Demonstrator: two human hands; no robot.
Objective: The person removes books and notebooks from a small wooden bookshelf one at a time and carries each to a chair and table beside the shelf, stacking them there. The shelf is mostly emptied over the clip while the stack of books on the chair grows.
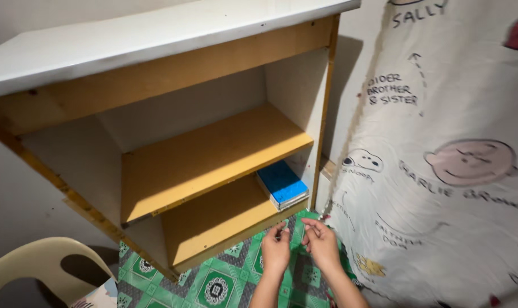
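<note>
Hands meet low over the green tiled floor [213, 285], near the shelf [213, 154]: left hand [276, 251] and right hand [321, 245] pinch fingertips together, perhaps on something too small to tell. Blue book [282, 183] lies on the bottom board's right end. Small, steady finger moves seem best.

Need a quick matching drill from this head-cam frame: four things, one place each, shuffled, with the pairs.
Things:
1. blue book
2. plastic chair
3. printed cloth
4. hands: left hand, right hand

Places:
A. lower left corner of the view
B. hanging at the right of the shelf unit
C. over the green patterned floor, fingertips close together
D. right end of the bottom shelf

Pairs: 1-D, 2-A, 3-B, 4-C
</note>
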